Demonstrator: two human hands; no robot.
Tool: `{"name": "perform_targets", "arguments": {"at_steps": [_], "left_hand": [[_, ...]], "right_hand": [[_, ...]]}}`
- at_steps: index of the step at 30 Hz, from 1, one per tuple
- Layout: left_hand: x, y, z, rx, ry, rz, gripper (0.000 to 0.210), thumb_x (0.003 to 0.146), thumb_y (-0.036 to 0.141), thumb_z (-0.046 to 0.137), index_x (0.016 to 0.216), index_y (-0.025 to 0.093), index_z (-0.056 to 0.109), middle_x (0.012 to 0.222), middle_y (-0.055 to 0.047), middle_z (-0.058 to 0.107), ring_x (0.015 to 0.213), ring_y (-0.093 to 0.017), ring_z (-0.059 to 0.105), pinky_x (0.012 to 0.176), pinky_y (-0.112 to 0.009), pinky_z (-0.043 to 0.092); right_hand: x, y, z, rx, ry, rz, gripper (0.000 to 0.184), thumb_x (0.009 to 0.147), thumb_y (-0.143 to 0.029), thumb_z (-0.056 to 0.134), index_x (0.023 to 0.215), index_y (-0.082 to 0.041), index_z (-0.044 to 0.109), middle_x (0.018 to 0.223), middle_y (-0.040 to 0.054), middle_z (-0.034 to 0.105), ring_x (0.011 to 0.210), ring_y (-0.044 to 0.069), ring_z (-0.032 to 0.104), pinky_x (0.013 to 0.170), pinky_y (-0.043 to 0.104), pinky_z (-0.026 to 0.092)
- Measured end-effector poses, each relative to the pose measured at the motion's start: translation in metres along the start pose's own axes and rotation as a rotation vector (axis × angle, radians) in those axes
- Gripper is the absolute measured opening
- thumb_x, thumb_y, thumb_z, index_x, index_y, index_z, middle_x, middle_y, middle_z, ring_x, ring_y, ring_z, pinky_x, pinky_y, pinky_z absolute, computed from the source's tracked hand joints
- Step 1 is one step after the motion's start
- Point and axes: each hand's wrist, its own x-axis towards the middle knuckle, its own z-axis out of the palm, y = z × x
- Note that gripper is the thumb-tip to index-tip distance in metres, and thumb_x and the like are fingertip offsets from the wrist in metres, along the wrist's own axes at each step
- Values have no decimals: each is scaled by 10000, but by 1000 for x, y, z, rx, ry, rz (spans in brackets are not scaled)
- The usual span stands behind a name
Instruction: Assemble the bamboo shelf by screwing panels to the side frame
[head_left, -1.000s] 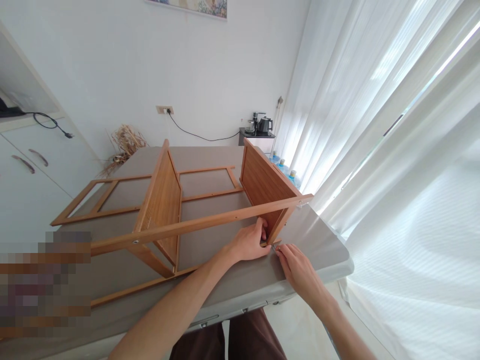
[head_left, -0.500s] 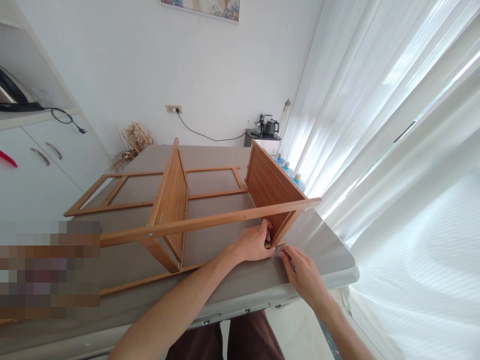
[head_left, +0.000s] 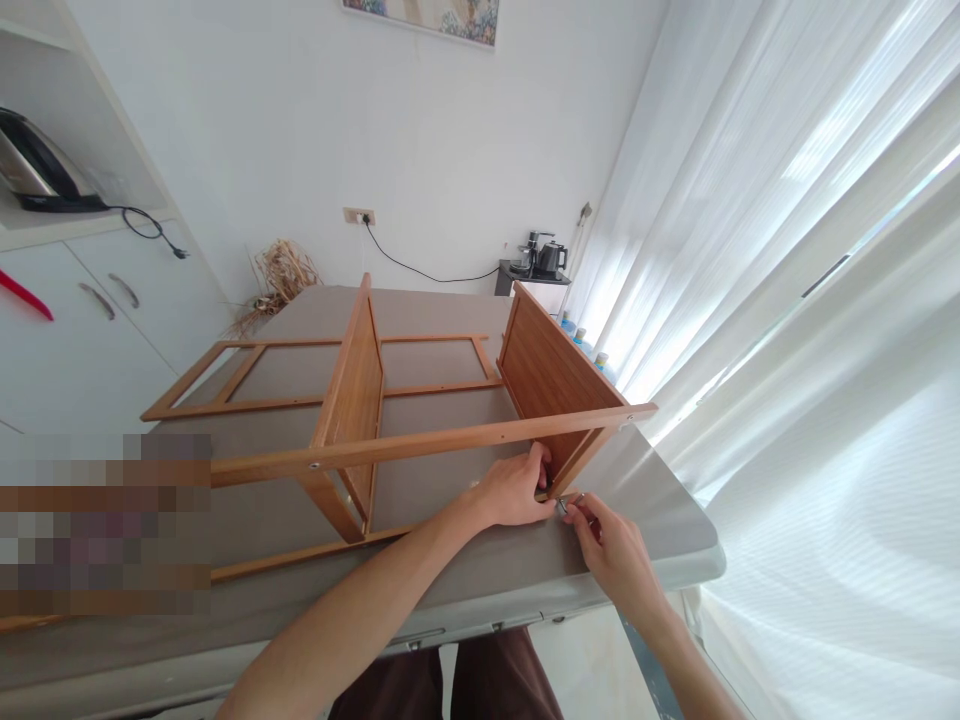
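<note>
A wooden shelf unit [head_left: 450, 440] lies on its side on the table, with two upright boards joined to long rails. Around the lower near corner of the right-hand board [head_left: 562, 350], my left hand [head_left: 517, 490] is closed, its fingers behind the wood and the thumb toward the front. My right hand [head_left: 607, 535] is just to the right, pinching a small bent metal hex key [head_left: 562, 508] at the outer side of that corner. The key's far end and the fastener there are hidden by the fingers. Bolt heads show on the upper rail [head_left: 427, 442].
The grey-topped table [head_left: 645, 500] has a rounded edge close to my legs. A blurred patch [head_left: 105, 540] covers its left end. White curtains [head_left: 825, 400] hang at the right, with water bottles [head_left: 581, 338] beside them. Kettles stand on a cabinet [head_left: 532, 285] and a left shelf.
The view has shifted slightly, so everything sits a little to the right. Both hands stay at the same corner, and the right fingers have turned slightly with the hex key.
</note>
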Motion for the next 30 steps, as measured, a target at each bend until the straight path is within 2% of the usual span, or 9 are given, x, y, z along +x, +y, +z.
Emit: {"name": "perform_targets", "arguments": {"at_steps": [4, 8, 11, 15, 17, 19, 22, 24, 30], "left_hand": [[0, 1, -1, -3, 3, -2, 489, 738, 375, 651, 1117, 237, 374, 955, 2, 672, 839, -219, 658, 665, -310, 456], [0, 1, -1, -3, 8, -11, 482, 738, 373, 651, 1117, 235, 386, 957, -2, 676, 839, -222, 661, 664, -310, 456], [0, 1, -1, -9, 8, -16, 481, 736, 375, 659, 1113, 237, 393, 963, -4, 680, 836, -224, 665, 657, -307, 452], [0, 2, -2, -21, 6, -19, 476, 744, 379, 658, 1111, 237, 391, 964, -4, 682, 836, -221, 668, 644, -304, 445], [0, 3, -3, -31, 7, -15, 469, 749, 383, 653, 1107, 238, 388, 953, 3, 681, 830, -216, 667, 641, -302, 442], [0, 3, -3, -33, 11, -10, 461, 752, 385, 650, 1100, 241, 385, 943, 8, 680, 820, -212, 665, 640, -302, 441], [0, 2, -2, -21, 19, -5, 461, 749, 387, 649, 1095, 242, 380, 945, 7, 677, 808, -208, 659, 634, -302, 439], [0, 1, -1, -18, 26, -5, 467, 741, 381, 652, 1093, 242, 378, 946, 7, 675, 801, -206, 656, 629, -302, 438], [1, 1, 0, -29, 16, -9, 467, 745, 384, 654, 1099, 242, 385, 941, 4, 678, 794, -209, 660, 630, -302, 442]], "right_hand": [[5, 8, -3, 85, -44, 116, 339, 947, -541, 459, 836, -245, 583, 789, -2, 698, 677, 165, 629, 620, 264, 454], [8, 17, -6, 93, 24, 105, 310, 914, -533, 539, 1066, -263, 556, 834, -14, 688, 640, 151, 601, 612, 270, 479], [9, 23, -8, 11, 79, 24, 274, 915, -515, 553, 1034, -271, 587, 881, -2, 656, 608, 135, 557, 590, 272, 487], [10, 34, -13, -84, 75, -113, 267, 924, -509, 550, 893, -273, 671, 1038, 46, 619, 812, 176, 614, 585, 263, 511], [10, 38, -16, -123, 62, -169, 266, 939, -487, 537, 874, -282, 692, 1049, 53, 610, 903, 198, 617, 618, 270, 531], [10, 41, -18, -170, 45, -242, 242, 957, -449, 523, 907, -290, 699, 1033, 53, 612, 952, 213, 611, 723, 309, 549], [9, 42, -18, -226, 28, -330, 203, 968, -394, 524, 1059, -307, 683, 1036, 52, 624, 994, 223, 605, 852, 367, 538], [8, 41, -16, -231, 18, -369, 210, 978, -357, 509, 1099, -312, 676, 1050, 51, 632, 1003, 221, 605, 875, 376, 534], [11, 36, -16, -196, -23, -422, 212, 995, -292, 467, 1023, -271, 676, 1043, 59, 657, 967, 219, 612, 857, 398, 534]]}}
